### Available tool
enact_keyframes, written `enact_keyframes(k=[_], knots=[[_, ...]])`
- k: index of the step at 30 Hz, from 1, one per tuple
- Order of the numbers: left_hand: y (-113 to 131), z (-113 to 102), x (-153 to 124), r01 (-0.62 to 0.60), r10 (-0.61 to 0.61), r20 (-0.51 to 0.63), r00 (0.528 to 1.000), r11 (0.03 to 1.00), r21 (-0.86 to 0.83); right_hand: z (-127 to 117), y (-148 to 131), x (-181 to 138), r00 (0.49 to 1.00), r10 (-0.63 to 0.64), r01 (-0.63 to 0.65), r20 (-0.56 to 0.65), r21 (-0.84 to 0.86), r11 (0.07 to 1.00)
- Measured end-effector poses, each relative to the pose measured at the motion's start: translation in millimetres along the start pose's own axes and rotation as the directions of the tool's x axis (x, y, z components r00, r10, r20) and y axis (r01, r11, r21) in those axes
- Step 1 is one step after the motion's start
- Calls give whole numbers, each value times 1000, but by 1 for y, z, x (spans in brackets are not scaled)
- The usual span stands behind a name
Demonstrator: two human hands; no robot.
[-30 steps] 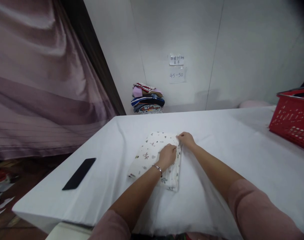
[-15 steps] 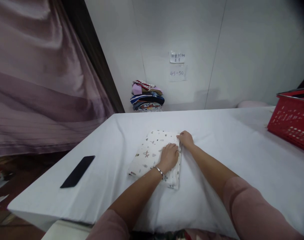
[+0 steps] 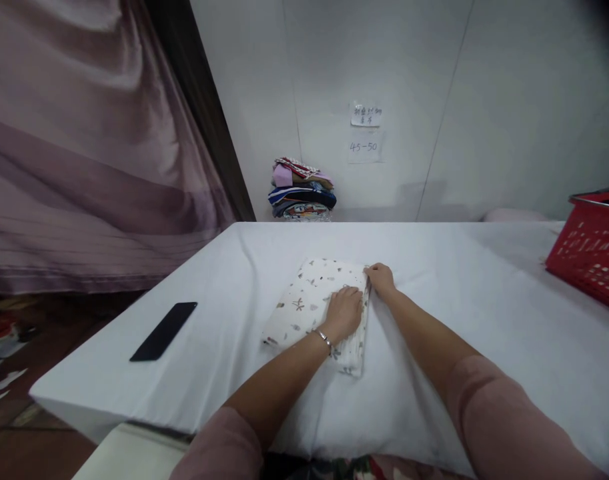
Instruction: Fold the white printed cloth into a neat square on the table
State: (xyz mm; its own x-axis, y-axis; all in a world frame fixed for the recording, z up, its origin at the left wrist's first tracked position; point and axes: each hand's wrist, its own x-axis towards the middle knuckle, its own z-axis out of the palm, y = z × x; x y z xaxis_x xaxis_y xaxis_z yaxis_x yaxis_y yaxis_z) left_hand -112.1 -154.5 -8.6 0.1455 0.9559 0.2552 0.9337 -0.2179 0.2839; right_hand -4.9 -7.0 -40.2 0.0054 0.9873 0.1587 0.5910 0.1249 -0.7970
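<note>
A white cloth (image 3: 297,313) with small printed figures lies folded in layers on the white-covered table (image 3: 224,313). My left hand (image 3: 345,311), a silver bracelet at its wrist, rests flat on the cloth's right part with the fingers stretched out. At the far right corner, my right hand (image 3: 381,279) pinches the edge of the cloth between thumb and fingers. The fingertips there are partly hidden.
A dark flat phone-like slab (image 3: 164,332) lies on the table's left side. Folded fabrics (image 3: 304,190) are stacked beyond the far edge, against the wall (image 3: 374,60). A red basket (image 3: 591,247) stands at the right. Pink curtain (image 3: 84,147) hangs at the left.
The whole view has shifted slightly, so everything sits a little further right. Both hands keep nearly the same places on the cloth.
</note>
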Motion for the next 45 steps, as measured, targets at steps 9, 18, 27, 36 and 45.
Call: enact_keyframes(k=[9, 18, 27, 36, 45], knots=[[1, -5, -9, -25, 27, 40, 999, 999, -41, -2, 4, 4, 998, 29, -26, 51, -61, 998], [17, -16, -56, -57, 63, 136, 989, 997, -48, -5, 3, 20, 979, 7, 5, 206, -57, 998], [21, -9, -78, -125, 118, 163, 979, 992, 33, -9, -1, 22, 978, -3, -1, 207, 19, 1000], [20, -11, -78, -121, 123, 170, 978, 992, -21, -10, 1, 14, 970, 64, -102, 233, 155, 983], [7, -25, -9, 105, -101, 41, 994, 989, -102, -34, 0, -13, 882, 254, -362, 396, 227, 904]])
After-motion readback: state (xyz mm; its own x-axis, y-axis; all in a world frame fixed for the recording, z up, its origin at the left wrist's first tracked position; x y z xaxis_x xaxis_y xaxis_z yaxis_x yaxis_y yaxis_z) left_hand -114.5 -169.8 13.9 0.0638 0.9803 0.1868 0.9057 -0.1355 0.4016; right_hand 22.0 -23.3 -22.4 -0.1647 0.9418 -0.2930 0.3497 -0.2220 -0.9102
